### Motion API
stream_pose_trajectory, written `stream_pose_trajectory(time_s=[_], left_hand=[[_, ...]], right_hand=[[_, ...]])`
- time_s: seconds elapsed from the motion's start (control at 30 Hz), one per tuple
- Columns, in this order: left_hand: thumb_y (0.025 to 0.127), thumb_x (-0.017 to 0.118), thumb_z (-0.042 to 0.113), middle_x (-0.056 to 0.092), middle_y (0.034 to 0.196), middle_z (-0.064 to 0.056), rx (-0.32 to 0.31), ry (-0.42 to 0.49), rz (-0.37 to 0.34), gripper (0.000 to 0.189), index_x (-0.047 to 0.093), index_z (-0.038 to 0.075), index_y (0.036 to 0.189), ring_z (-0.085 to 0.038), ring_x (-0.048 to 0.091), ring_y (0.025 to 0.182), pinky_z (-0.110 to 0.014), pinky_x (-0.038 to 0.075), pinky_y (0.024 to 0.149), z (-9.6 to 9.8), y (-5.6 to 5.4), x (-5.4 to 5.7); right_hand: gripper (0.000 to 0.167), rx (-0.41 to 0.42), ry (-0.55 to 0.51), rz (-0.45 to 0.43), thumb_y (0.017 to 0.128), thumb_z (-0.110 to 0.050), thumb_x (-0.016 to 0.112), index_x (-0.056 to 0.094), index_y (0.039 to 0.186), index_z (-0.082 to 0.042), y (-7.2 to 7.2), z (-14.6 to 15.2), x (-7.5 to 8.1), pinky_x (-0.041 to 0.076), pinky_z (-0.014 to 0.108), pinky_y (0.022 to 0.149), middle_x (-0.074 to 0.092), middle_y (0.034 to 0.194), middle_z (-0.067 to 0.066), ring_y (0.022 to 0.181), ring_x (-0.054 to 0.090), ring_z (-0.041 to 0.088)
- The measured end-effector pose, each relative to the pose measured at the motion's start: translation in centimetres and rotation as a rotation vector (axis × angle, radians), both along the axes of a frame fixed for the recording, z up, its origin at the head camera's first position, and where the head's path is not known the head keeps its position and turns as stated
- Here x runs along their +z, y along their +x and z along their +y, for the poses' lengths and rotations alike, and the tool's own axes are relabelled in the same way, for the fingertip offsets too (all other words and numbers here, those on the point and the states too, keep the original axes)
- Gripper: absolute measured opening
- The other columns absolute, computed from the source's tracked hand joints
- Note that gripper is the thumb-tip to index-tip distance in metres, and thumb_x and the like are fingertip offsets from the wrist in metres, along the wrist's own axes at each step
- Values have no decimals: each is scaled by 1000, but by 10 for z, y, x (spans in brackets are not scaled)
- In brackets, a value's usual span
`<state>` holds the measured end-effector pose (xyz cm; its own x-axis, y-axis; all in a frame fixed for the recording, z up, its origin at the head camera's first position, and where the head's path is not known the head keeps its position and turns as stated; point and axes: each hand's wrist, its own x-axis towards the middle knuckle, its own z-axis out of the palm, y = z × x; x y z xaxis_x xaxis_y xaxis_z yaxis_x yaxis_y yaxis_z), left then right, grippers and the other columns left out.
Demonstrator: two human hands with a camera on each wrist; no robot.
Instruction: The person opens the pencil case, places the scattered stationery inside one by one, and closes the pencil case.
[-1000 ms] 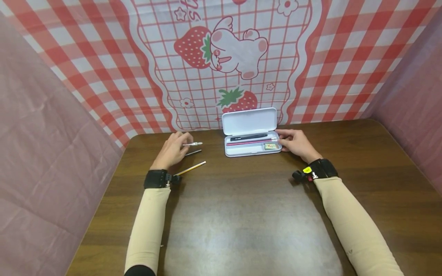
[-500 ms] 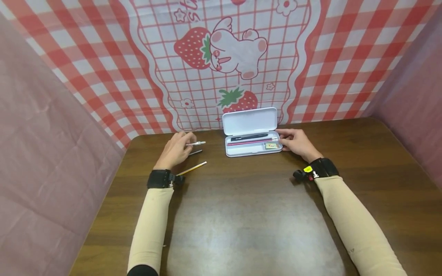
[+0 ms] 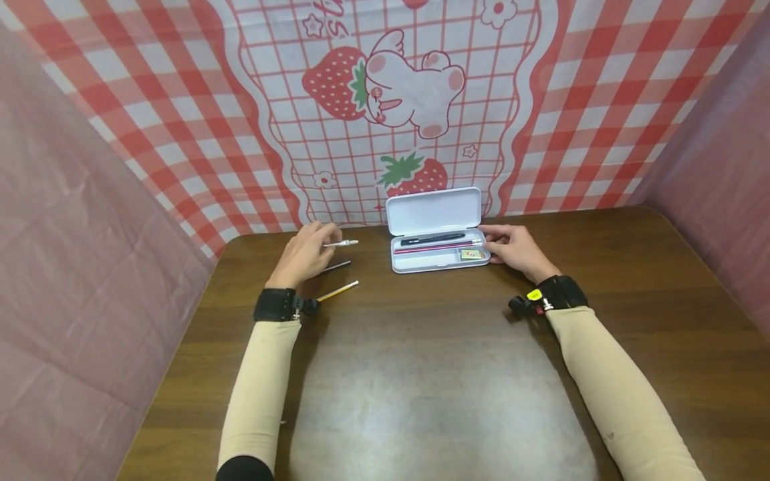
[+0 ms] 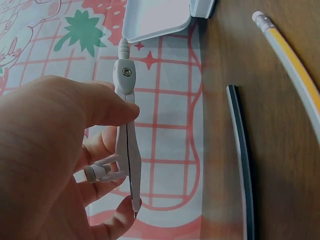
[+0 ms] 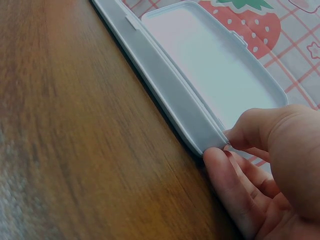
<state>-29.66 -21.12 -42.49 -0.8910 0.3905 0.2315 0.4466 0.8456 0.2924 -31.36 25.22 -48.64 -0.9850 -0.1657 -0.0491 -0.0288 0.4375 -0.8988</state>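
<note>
My left hand (image 3: 305, 252) pinches a white drawing compass (image 4: 124, 77) between thumb and fingers, at the table's back left. In the left wrist view its legs lie together and its knobbed head points toward the pencil case. That white pencil case (image 3: 433, 212) stands with its lid raised against the backdrop. Inside it lie a black pen (image 3: 433, 238), a thin dark red pencil (image 3: 430, 248) and a small patterned eraser (image 3: 472, 254) in the right compartment. My right hand (image 3: 516, 251) grips the case's right end, thumb at the upper rim in the right wrist view.
A yellow pencil (image 3: 339, 291) with a white eraser end lies near my left wrist. Beside it is a dark, slim stick-like piece (image 4: 242, 160). A red-and-white checked cloth (image 3: 577, 133) hangs along the table's (image 3: 421, 374) back edge, with pink cloths at both sides.
My left hand has shifted slightly right and toward the backdrop, carrying the compass with it. My right hand and the pencil case stay in place.
</note>
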Motion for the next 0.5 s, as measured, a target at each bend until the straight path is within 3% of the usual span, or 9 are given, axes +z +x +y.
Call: stream_pose_trajectory(time_s=[0.2,0.5], left_hand=[[100,64,7,70,120,-18,3,26,-59,26,69,13,125,-38,64,114,-57,56,97,5,-1,-3],[100,64,7,71,119,-16,-2,5,-45,28,70,14,126,-36,66,114,-55,58,96,18,0,-5]], right_hand=[[52,0,-1,-3,110,-7,67,59,160,0,-1,1,0,61,13,73,61,131,20,83,59,-1],[51,2,-6,7,109,-6,67,60,159,1,1,0,1,61,13,73,61,131,21,83,59,-2]])
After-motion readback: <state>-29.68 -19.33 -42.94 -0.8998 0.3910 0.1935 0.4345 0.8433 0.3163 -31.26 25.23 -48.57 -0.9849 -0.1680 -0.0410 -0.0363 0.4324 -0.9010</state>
